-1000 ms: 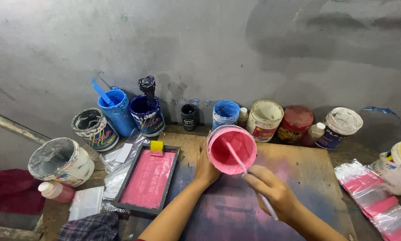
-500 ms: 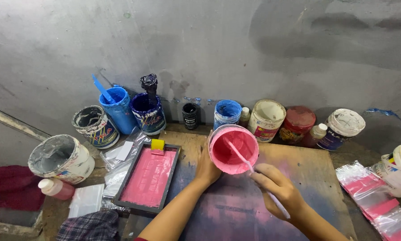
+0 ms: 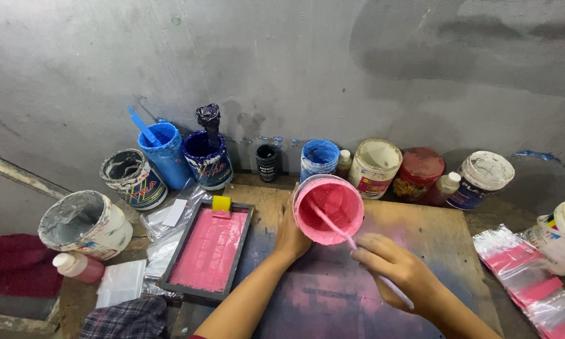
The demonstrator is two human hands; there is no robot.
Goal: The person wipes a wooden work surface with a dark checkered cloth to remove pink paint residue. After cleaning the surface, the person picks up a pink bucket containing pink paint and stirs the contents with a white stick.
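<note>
Two hands: both busy, I see.
Left hand point(image 3: 293, 235): clasped on pink tub point(image 3: 328, 209), tilted on surface point(image 3: 420, 232).
Right hand point(image 3: 396, 271): closed on stick point(image 3: 332, 225), slanting up-left into tub.

A wooden board point(image 3: 420, 232), stained pink and blue, served as the work surface against a grey wall. On it lay a dark-framed screen point(image 3: 208, 251) coated pink, with a yellow roll of tape point(image 3: 221, 203) at its top edge, and a tilted tub of pink paint point(image 3: 328, 209) just right of it. Along the back stood a row of paint pots: a blue bucket point(image 3: 163, 150), a dark blue tub point(image 3: 208, 160), a small black jar point(image 3: 268, 162), a blue pot point(image 3: 319, 158), a cream tub point(image 3: 374, 163) and a red-lidded tub point(image 3: 418, 171). Pink plastic packets point(image 3: 530, 276) lay at the right.
</note>
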